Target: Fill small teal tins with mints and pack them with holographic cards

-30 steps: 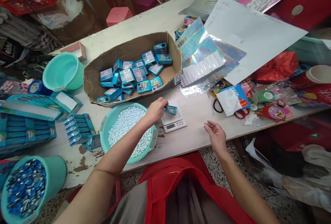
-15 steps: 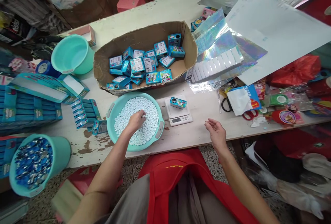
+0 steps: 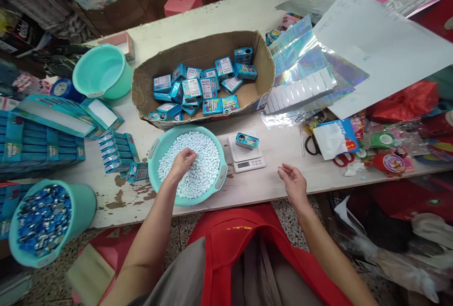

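My left hand point(image 3: 182, 163) is over the turquoise basin point(image 3: 153, 167), its fingers bent and drawn together among the small pale candies point(image 3: 201, 174). Whether any candy is between the fingertips is hidden. My right hand point(image 3: 294, 184) hovers near the table's front edge, palm turned inward, fingers loosely curled and apart with nothing visible in them. Between the hands stands a white digital scale point(image 3: 249, 163). On its plate lies a small blue candy box point(image 3: 247, 140) with a round dark opening. The scale's display is too small to read.
Behind the basin, a cardboard carton point(image 3: 264, 68) holds several blue boxes. Left are stacked blue boxes point(image 3: 42, 145), a turquoise bucket point(image 3: 83, 207) of blue wrapped pieces and another turquoise tub point(image 3: 122, 75). Shiny film sheets point(image 3: 300, 70) and scissors point(image 3: 311, 144) lie right.
My left hand has shifted slightly up and left within the basin, with its fingers now turned down toward the candies. My right hand has barely moved. The camera view has shifted slightly.
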Demonstrator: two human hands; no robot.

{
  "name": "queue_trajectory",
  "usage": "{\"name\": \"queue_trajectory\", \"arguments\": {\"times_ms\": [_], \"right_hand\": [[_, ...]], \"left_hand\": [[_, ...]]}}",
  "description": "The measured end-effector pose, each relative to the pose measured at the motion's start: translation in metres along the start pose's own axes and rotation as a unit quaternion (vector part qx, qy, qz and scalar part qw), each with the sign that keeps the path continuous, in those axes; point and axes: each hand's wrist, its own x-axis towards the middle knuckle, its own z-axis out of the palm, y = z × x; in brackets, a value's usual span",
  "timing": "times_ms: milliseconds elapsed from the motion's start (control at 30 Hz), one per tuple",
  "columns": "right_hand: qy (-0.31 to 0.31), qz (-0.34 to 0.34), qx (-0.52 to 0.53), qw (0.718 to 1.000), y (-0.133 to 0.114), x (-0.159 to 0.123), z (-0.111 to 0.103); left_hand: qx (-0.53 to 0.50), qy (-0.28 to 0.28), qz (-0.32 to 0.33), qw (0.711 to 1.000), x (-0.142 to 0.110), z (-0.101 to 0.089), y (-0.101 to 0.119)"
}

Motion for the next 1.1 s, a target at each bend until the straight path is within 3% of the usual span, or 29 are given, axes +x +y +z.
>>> {"name": "queue_trajectory", "arguments": {"times_ms": [100, 167, 300, 467, 533, 600, 700, 733, 800, 867, 933, 1000, 1100], "right_hand": [[-0.012, -0.027, -0.022, 0.999, -0.004, 0.003, 0.008], [-0.027, -0.058, -0.039, 0.997, -0.012, 0.008, 0.022], [-0.078, -0.123, -0.058, 0.988, -0.035, 0.024, 0.061], [-0.105, -0.160, -0.075, 0.979, -0.054, 0.036, 0.089], [-0.114, -0.174, -0.097, 0.973, -0.056, 0.037, 0.091], [-0.120, -0.183, -0.110, 0.970, -0.057, 0.037, 0.091], [-0.128, -0.186, -0.113, 0.968, -0.059, 0.038, 0.092], [-0.130, -0.186, -0.112, 0.967, -0.059, 0.038, 0.092], [-0.132, -0.188, -0.114, 0.966, -0.060, 0.038, 0.091], [-0.131, -0.191, -0.121, 0.965, -0.059, 0.037, 0.086], [-0.129, -0.193, -0.127, 0.964, -0.056, 0.034, 0.078], [-0.121, -0.189, -0.128, 0.966, -0.052, 0.032, 0.068], [-0.094, -0.172, -0.126, 0.972, -0.047, 0.029, 0.053]], "left_hand": [[0.250, 0.023, 0.104, 0.962, 0.003, 0.003, 0.010], [0.334, 0.024, 0.141, 0.932, 0.003, 0.004, 0.017], [0.402, 0.031, 0.111, 0.908, -0.002, 0.010, 0.022], [0.425, -0.030, 0.050, 0.903, -0.006, 0.018, 0.007], [0.390, -0.041, 0.056, 0.918, -0.005, 0.015, 0.000], [0.294, -0.038, 0.051, 0.954, -0.005, 0.009, -0.007], [0.011, -0.026, 0.004, 1.000, -0.007, -0.004, -0.016], [-0.099, -0.024, -0.016, 0.995, -0.007, -0.007, -0.018], [-0.283, -0.027, -0.049, 0.957, -0.008, -0.012, -0.020], [-0.381, -0.026, -0.071, 0.921, -0.005, -0.013, -0.018], [-0.399, -0.012, -0.089, 0.913, 0.001, -0.009, -0.009], [-0.361, -0.010, -0.099, 0.927, 0.008, -0.003, 0.005], [-0.240, -0.077, -0.083, 0.964, 0.018, 0.014, 0.039]]}}
